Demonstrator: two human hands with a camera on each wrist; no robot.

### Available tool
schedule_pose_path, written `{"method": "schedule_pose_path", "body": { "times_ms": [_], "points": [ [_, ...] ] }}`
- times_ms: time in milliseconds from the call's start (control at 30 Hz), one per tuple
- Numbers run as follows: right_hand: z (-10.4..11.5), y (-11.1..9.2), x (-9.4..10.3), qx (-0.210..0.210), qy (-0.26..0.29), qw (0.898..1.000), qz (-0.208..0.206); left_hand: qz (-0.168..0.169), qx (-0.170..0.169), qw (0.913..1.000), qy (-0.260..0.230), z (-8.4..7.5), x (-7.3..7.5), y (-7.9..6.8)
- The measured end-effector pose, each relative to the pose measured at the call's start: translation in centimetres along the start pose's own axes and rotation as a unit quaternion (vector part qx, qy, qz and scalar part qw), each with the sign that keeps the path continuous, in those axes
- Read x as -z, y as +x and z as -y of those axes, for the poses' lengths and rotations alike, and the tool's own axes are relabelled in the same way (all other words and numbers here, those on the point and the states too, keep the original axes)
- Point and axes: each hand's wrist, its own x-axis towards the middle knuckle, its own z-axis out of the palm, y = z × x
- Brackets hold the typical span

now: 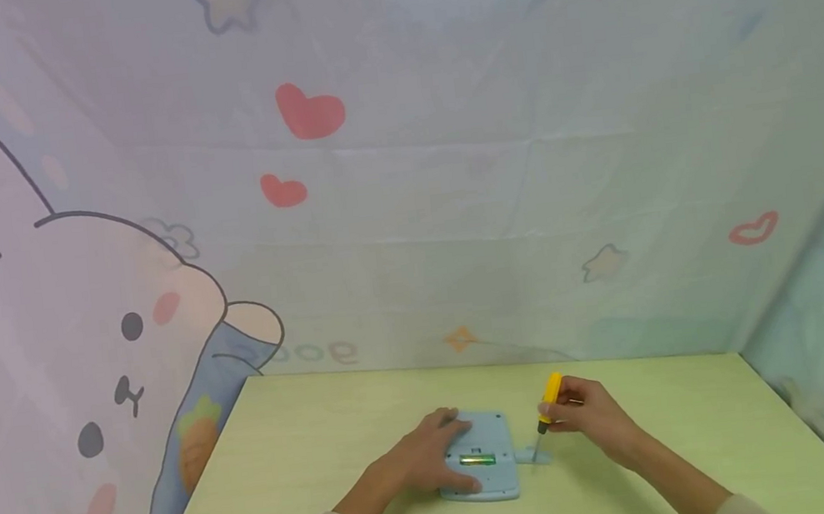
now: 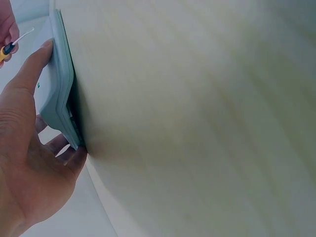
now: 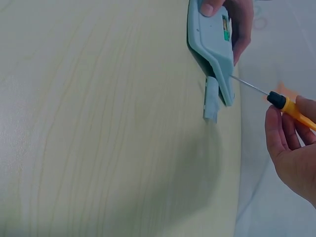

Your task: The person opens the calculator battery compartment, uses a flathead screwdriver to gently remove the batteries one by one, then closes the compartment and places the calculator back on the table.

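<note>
A flat light blue calculator (image 1: pixel 489 431) lies on its face on the table, its keys hidden. Its battery slot is uncovered and holds a green battery (image 1: pixel 477 460). My left hand (image 1: pixel 427 456) grips the calculator from the left, the thumb on the near part and the fingers round the far part. In my right hand (image 1: pixel 597 420) is a yellow screwdriver (image 1: pixel 550 395), pinched by the handle, its shaft slanting down. The tip is just right of the calculator, above a small light blue battery cover (image 3: pixel 211 98) that lies beside the calculator's right edge.
The pale wood-grain table (image 1: pixel 311 443) extends round the calculator on all sides. Behind it hangs a printed cloth backdrop (image 1: pixel 451 202) with hearts, stars and a large rabbit, which also comes down along the left and right sides.
</note>
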Motion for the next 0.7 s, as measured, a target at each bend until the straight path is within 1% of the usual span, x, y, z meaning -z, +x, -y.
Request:
{"method": "schedule_pose_path", "body": {
  "times_ms": [100, 367, 700],
  "points": [
    [-0.1, 0.01, -0.26, 0.002, -0.01, 1.0, 0.005, 0.002, -0.001, 1.0, 0.002, 0.04, -0.06, 0.06],
    [-0.05, 0.4, -0.48, 0.006, -0.025, 1.0, 0.0, 0.003, 0.002, 1.0, 0.005, 0.05, -0.02, 0.18],
    [0.25, 0.09, -0.73, 0.013, -0.031, 0.999, -0.001, 0.006, 0.003, 1.0, 0.005, 0.02, 0.02, 0.21]
  ]
}}
